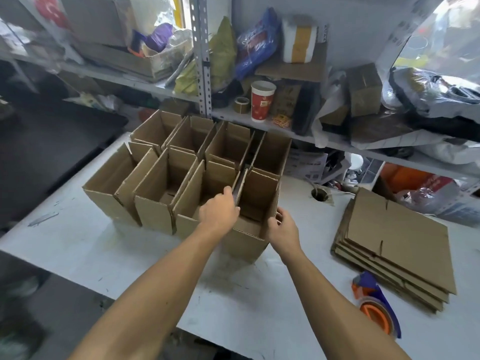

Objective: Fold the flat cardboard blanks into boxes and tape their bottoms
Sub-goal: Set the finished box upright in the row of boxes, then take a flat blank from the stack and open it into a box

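While left hand [219, 210] grips flap — box [246, 240] between hands.

boxes [187, 175] crowd left, blanks [397, 245] right

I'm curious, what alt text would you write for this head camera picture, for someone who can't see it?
A person's left hand and right hand grip the rim of an open cardboard box, set beside rows of finished boxes on a white table. A stack of flat blanks and a tape dispenser lie to the right, below cluttered shelves.
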